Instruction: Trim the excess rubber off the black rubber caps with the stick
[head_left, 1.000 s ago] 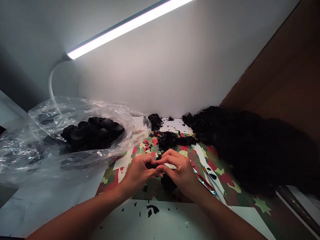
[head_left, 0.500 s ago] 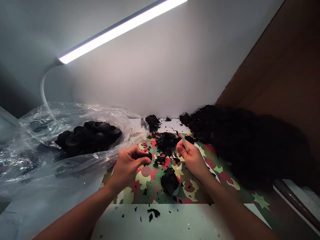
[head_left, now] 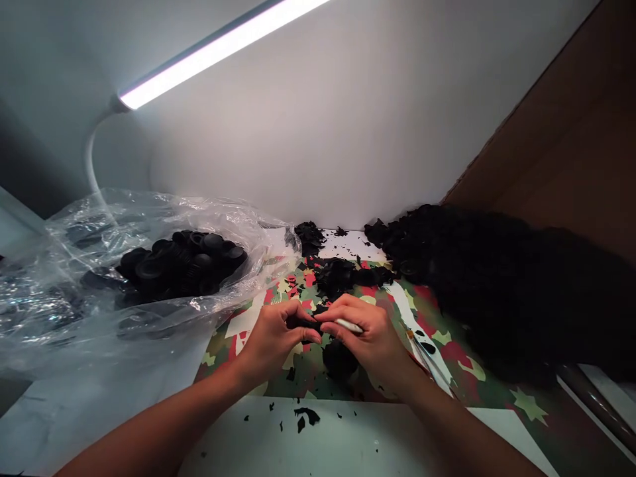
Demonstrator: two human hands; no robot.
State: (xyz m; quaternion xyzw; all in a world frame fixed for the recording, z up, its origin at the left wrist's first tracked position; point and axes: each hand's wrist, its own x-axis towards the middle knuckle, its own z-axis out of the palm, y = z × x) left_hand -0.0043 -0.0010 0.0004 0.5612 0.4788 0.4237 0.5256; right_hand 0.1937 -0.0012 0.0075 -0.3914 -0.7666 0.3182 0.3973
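Observation:
My left hand pinches a small black rounded piece, perhaps rubber, between thumb and fingers; most of it is hidden. Closed around a slim tool with a white handle is my right hand. Its fingertips meet the black piece, and the tool's tip is hidden behind them. Just below the hands lies a dark rounded clump on a camouflage-patterned sheet. Beyond them is a heap of black scraps.
At left, a clear plastic bag holds many black round caps. A large black pile fills the right side beside a brown cardboard panel. Thin metal tools lie near my right forearm. A strip lamp hangs above.
My hands have come together: the right hand moved left and down with the white tool to the black piece, the left slightly right. The view shifted a little, and the thin metal tools now show.

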